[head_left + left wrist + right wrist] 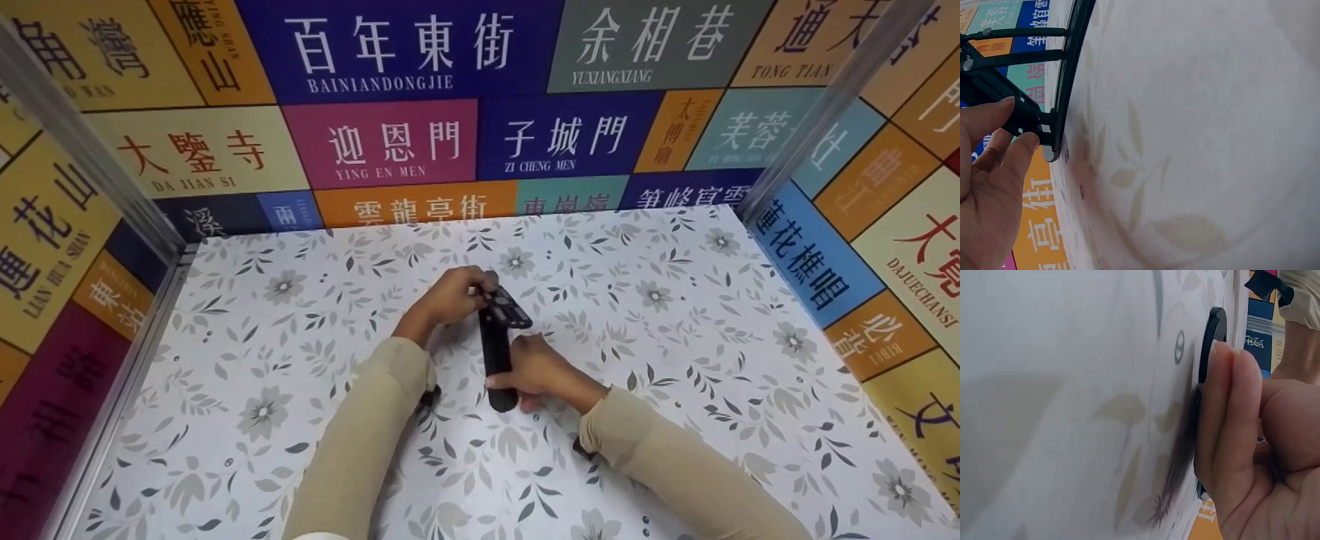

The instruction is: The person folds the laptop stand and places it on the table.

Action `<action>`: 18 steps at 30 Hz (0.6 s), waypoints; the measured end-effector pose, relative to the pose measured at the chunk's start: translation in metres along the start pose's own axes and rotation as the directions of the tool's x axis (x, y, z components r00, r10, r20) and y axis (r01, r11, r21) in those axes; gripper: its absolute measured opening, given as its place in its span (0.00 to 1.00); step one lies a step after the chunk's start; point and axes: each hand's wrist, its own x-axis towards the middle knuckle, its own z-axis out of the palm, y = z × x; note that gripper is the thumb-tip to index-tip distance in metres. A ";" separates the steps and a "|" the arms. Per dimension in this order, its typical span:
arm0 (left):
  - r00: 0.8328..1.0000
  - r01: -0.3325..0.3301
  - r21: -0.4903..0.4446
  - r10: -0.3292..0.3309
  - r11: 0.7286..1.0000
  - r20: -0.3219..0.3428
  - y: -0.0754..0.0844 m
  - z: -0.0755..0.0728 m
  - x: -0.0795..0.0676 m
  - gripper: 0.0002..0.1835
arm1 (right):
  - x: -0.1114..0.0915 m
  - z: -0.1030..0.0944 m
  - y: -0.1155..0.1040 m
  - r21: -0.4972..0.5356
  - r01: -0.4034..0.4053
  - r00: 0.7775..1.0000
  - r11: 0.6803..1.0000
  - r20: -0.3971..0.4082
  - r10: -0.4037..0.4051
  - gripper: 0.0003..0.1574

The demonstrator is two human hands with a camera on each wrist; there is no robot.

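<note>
A black folding stand (496, 356) lies lengthwise on the patterned tabletop, its long bar pointing toward me. At its far end, a slotted plate (516, 311) is raised at an angle to the bar. My left hand (451, 294) pinches the far end between thumb and fingers; the left wrist view shows thin link arms (1030, 56) between the bar and the raised part. Around the near end, my right hand (541, 367) holds the bar, thumb over the top and fingers along the side. Those fingers hide much of the bar in the right wrist view.
The white tabletop (281, 352) has a grey leaf and flower print. Colourful panels with place names (382, 142) stand behind it and along both sides. Metal posts (817, 112) rise at the back corners. Dark wrist straps (429, 401) show at the sleeves.
</note>
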 end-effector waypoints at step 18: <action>0.989 0.101 0.000 -0.100 0.995 -0.110 0.010 0.009 -0.018 0.19 | 0.019 -0.016 0.022 0.175 -0.046 0.985 0.983 0.169 0.016 0.32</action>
